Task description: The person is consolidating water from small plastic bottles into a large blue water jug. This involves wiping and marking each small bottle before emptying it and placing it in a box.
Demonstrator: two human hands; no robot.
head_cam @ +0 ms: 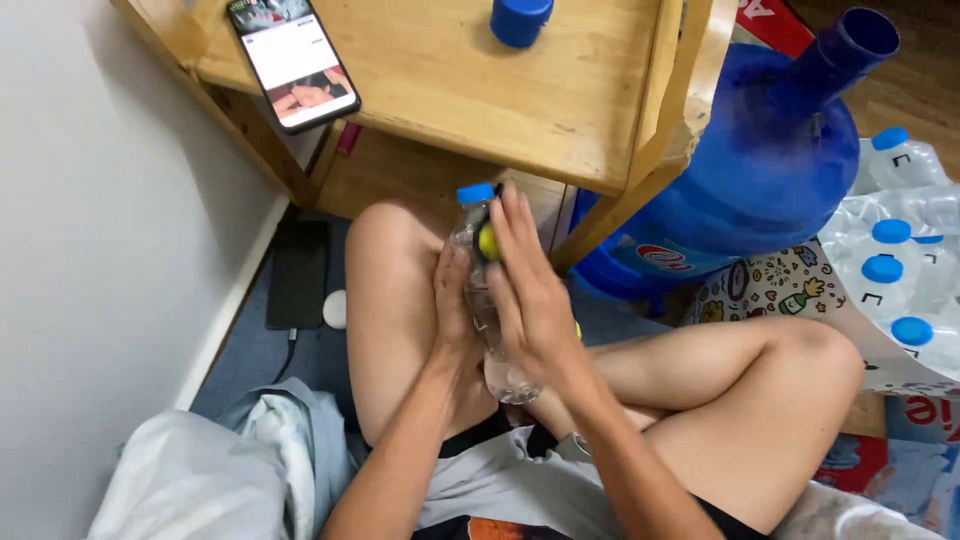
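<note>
Looking down, I see most of the clear plastic bottle point(487, 330) is hidden behind my two hands; only its blue cap, part of the neck and the lower end show. My left hand point(455, 310) wraps it from behind, fingers closed on it. My right hand point(530, 295) lies flat over the front, fingers point(515, 225) together and straight, covering a small yellow-green object point(487, 241) I cannot identify. The bottle sits above my crossed legs, near the wooden desk point(480, 80). On the desk lie a phone point(292, 62) and a blue cap point(520, 20). A large blue water jug point(760, 170) leans beside it; capped bottles in plastic wrap point(900, 270) are cut off at right.
</note>
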